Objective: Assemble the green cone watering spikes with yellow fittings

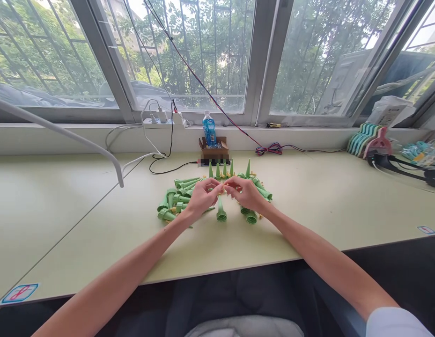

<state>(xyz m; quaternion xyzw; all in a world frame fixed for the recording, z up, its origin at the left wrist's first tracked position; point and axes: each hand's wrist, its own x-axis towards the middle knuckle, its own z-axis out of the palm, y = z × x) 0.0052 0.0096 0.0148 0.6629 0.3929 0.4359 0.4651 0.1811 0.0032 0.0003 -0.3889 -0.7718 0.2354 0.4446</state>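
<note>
My left hand [204, 195] and my right hand [246, 192] meet over the table, their fingertips pinched together around a small yellow plastic piece [224, 186], mostly hidden by the fingers. Just below them lies a green plastic spike [221, 213], its wide threaded end toward me. Several green spikes [170, 199] are heaped by my left hand, some with yellow bits on them. More spikes [262, 189] lie around my right hand, two with open ends [251, 218] facing me. Behind the hands, a row of spikes [224, 169] stands tip up.
A small cardboard box [214, 152] holding a blue-labelled bottle [209, 130] stands behind the spikes. Coiled red and black wire [269, 149] lies by the sill. A power strip [163, 122] sits at the window. Hangers [368, 140] and a black headset-like strap [403, 171] are at right.
</note>
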